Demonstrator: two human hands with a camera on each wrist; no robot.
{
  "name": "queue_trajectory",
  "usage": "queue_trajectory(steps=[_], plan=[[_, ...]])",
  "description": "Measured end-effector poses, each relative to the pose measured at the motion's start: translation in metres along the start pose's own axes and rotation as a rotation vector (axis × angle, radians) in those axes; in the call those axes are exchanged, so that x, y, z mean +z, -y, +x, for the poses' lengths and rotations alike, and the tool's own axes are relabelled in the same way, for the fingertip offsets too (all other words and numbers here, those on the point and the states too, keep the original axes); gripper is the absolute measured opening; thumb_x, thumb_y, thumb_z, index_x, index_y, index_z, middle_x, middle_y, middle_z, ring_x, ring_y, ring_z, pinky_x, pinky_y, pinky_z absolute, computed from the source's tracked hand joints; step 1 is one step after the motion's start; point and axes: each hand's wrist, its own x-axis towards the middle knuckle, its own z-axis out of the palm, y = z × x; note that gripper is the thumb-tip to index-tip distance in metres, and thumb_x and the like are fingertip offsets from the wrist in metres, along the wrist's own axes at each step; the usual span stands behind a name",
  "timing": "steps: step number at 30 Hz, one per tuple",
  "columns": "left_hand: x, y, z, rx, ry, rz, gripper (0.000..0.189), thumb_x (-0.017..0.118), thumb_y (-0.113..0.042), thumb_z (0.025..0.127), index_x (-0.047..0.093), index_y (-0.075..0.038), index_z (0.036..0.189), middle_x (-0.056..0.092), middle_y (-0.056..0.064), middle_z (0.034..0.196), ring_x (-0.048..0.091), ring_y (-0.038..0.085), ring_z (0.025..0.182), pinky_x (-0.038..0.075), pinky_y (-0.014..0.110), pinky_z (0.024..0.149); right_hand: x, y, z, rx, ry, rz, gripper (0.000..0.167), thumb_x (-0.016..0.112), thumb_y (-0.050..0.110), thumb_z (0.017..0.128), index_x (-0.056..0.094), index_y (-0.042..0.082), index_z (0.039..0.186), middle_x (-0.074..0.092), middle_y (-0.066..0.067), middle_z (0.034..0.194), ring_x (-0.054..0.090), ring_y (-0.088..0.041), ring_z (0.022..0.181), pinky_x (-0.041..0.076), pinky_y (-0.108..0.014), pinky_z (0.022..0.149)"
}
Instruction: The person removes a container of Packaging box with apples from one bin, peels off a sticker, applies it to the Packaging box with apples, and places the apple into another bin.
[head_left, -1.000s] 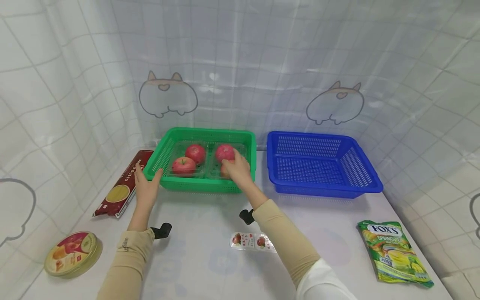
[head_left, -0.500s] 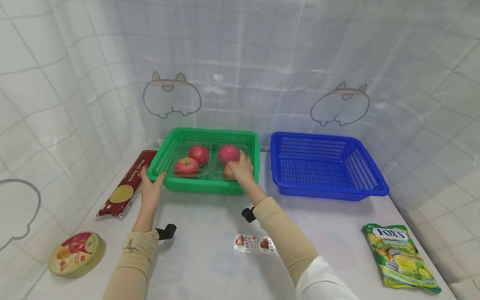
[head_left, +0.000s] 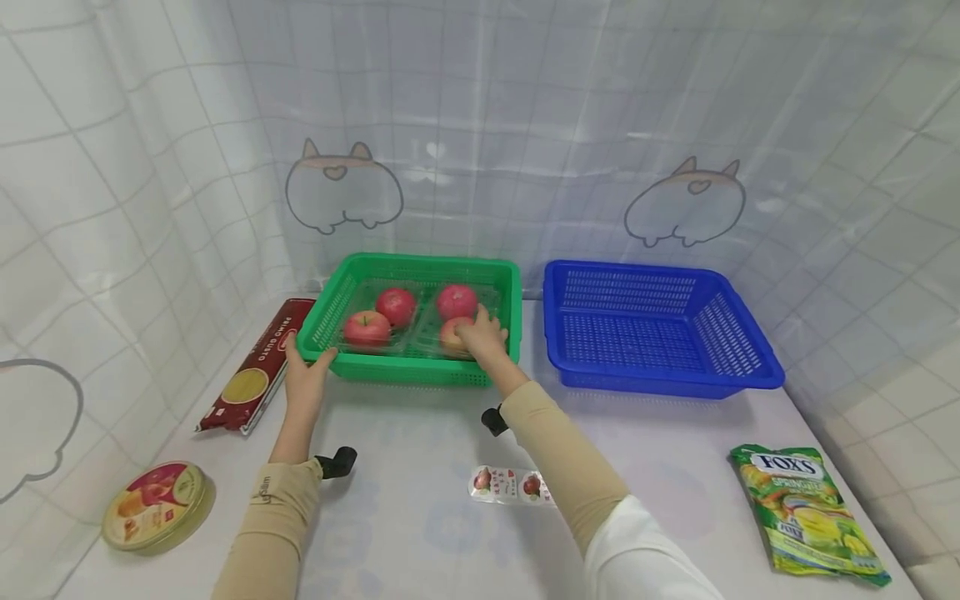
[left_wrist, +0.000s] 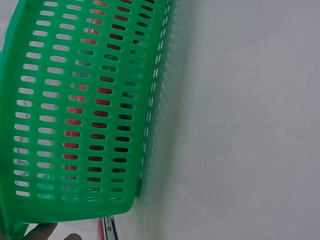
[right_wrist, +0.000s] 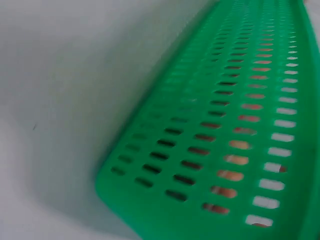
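Two clear plastic boxes of red apples lie side by side in the green basket [head_left: 420, 368] in the head view. My right hand [head_left: 486, 343] reaches over the basket's front rim and grips the right apple box [head_left: 427, 333], its fingers over the near apple [head_left: 452, 336]. The left apple box [head_left: 408, 337] has no hand on it. At the basket's front left corner, my left hand [head_left: 306, 383] holds the rim between thumb and fingers. The left wrist view catches just fingertips [left_wrist: 42, 231] below the rim. The right wrist view is mostly filled by the basket's slotted wall [right_wrist: 200, 150].
To the right stands a blue basket [head_left: 645, 379]. A dark red pasta packet [head_left: 258, 367] lies left of the green basket, with a round lidded tub [head_left: 156, 504] nearer. A green candy bag [head_left: 810, 512] lies front right, a label strip [head_left: 510, 485] in the middle.
My left hand has closed in on the basket corner, thumb now against the rim. My right hand has shifted slightly toward me, uncovering more apple. The left apple box has slid slightly left.
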Motion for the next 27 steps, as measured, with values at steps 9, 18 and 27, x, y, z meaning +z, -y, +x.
queue_trajectory(steps=[9, 18, 27], plan=[[0.000, 0.001, 0.000, 0.020, 0.001, 0.007, 0.080, 0.047, -0.036, 0.094, -0.008, -0.017, 0.149, 0.005, 0.013, 0.154, 0.009, 0.028, 0.140, 0.011, 0.048, 0.112, 0.005, -0.011, 0.024, 0.105, 0.024, 0.148, 0.081, 0.058, 0.022, 0.089, 0.005, 0.012, 0.149, -0.003, -0.021, 0.152, 0.009, -0.039, 0.138, 0.030, -0.047, 0.104], [-0.001, 0.001, -0.001, 0.030, -0.001, 0.012, 0.079, 0.047, -0.034, 0.094, -0.008, -0.018, 0.149, 0.005, 0.012, 0.154, 0.008, 0.027, 0.140, 0.010, 0.048, 0.112, 0.001, -0.015, 0.033, 0.261, 0.155, 0.350, 0.094, 0.059, 0.009, 0.088, -0.011, 0.025, 0.148, 0.024, -0.017, 0.148, 0.041, -0.028, 0.124, 0.037, -0.049, 0.099], [0.000, 0.003, 0.001, 0.017, -0.005, 0.003, 0.079, 0.048, -0.033, 0.094, -0.007, -0.018, 0.149, 0.006, 0.012, 0.154, 0.008, 0.027, 0.140, 0.010, 0.048, 0.112, 0.049, -0.099, 0.151, 0.250, 0.100, 0.594, 0.085, 0.053, -0.009, 0.082, 0.015, 0.029, 0.148, 0.033, -0.021, 0.133, 0.052, -0.026, 0.067, 0.053, -0.045, 0.065]])
